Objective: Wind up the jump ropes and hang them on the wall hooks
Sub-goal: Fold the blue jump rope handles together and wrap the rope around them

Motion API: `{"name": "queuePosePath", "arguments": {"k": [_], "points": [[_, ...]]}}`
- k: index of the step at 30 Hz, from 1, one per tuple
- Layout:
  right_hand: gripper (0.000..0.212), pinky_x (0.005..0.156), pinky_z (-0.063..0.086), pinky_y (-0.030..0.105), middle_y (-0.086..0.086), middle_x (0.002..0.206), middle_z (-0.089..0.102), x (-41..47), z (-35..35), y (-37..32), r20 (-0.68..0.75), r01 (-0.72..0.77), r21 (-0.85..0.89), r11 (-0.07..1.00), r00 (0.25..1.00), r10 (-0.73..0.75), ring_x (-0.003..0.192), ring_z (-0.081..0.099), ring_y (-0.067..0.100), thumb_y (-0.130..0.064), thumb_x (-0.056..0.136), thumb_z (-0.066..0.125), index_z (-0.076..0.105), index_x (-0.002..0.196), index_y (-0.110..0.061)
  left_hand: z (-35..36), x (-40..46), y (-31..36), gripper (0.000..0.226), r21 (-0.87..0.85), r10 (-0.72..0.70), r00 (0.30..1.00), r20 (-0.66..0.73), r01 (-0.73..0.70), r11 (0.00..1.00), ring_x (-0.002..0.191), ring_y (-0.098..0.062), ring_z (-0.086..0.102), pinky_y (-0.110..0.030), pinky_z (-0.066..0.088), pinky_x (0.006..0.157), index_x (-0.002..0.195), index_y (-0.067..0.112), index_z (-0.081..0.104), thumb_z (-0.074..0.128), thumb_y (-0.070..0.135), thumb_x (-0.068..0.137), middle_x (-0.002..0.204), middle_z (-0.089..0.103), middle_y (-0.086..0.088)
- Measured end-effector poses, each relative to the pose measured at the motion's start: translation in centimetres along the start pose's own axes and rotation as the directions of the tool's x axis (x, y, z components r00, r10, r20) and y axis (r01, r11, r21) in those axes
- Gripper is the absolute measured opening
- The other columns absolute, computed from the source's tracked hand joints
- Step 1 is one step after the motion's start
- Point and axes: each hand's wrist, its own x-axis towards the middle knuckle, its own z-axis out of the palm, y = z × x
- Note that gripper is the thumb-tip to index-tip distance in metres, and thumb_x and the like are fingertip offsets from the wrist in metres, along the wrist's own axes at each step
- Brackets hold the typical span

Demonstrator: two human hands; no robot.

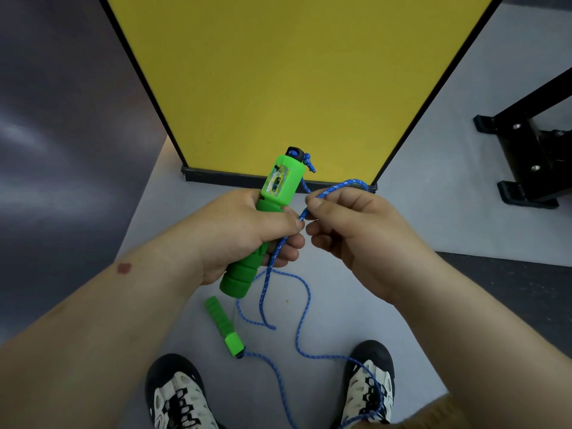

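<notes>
Left hand [247,233] gripped the green handle [266,218] upright; right hand [349,233] pinched the blue rope [305,308] just beside it. 2nd handle [226,328] hung below.

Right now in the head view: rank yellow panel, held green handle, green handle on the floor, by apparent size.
1. yellow panel, by far the largest.
2. held green handle, gripped by the left hand.
3. green handle on the floor; looks smaller, but it's farther from the camera, so true sizes may match.
</notes>
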Motion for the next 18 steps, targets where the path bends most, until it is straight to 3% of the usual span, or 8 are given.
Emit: {"name": "queuePosePath", "arguments": {"k": [4,13,18], "points": [[0.01,0.069,0.052,0.027,0.006,0.08,0.068,0.0,0.0,0.0,-0.016,0.012,-0.02,1.0,1.0,-0.012,0.071,0.063,0.014,-0.015,0.094,0.068,0.072,0.094,-0.006,0.0,0.0,0.0,0.011,-0.001,-0.006,1.0,0.0,0.006,1.0,0.07,-0.021,0.071,-0.041,0.063,0.078,0.1,0.002,0.067,0.068,0.012,0.094,0.079,0.074,-0.011],[0.01,0.07,0.054,0.026,0.008,0.082,0.063,0.6,-1.2,-1.2,-0.218,0.067,0.211,0.975,0.976,-0.02,0.07,0.063,0.015,-0.017,0.094,0.069,0.067,0.096,-0.007,0.0,-0.1,0.1,0.008,0.006,-0.005,1.0,0.008,0.005,1.0,0.07,-0.02,0.071,-0.037,0.063,0.075,0.095,0.005,0.066,0.068,0.012,0.094,0.078,0.074,-0.009],[0.012,0.067,0.054,0.026,0.005,0.08,0.063,0.5,-0.9,-0.9,-0.147,0.014,0.223,0.975,0.989,0.019,0.067,0.063,0.013,-0.019,0.095,0.068,0.067,0.097,-0.008,0.0,-0.1,0.1,0.007,0.014,0.0,1.0,0.006,0.0,1.0,0.07,-0.02,0.072,-0.037,0.063,0.075,0.094,0.005,0.066,0.068,0.012,0.094,0.079,0.075,-0.01]]}}
